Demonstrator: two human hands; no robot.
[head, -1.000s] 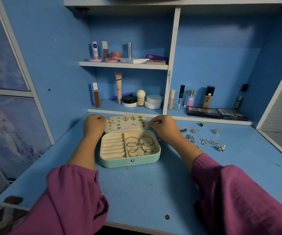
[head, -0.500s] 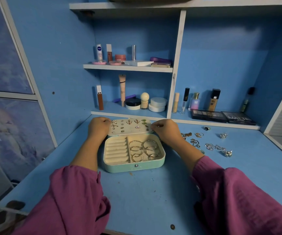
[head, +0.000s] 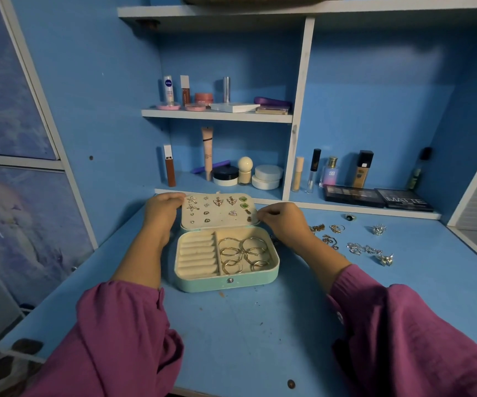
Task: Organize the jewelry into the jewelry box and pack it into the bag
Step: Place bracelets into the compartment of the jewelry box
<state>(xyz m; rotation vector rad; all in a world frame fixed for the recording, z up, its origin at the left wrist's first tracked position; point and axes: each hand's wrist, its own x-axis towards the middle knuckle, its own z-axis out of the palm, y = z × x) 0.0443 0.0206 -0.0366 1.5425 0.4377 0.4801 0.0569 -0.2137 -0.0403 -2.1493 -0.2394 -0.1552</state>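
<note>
Both hands unmoved gripping lid, loose rings beside

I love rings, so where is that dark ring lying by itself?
The dark ring lies on the blue desk, to the right, just before the black makeup palettes and behind the loose jewelry.

— Supporting surface? 
— A blue desk, scuffed, with small specks near its front edge. 
— What lies directly on it? 
— An open mint jewelry box, flat on the desk between the left hand and the right hand. Loose jewelry pieces lie scattered on the desk just beyond the right hand, on its outer side. 
— Anything further back? 
— Behind the right hand, a low shelf carries two dark palettes.
</note>
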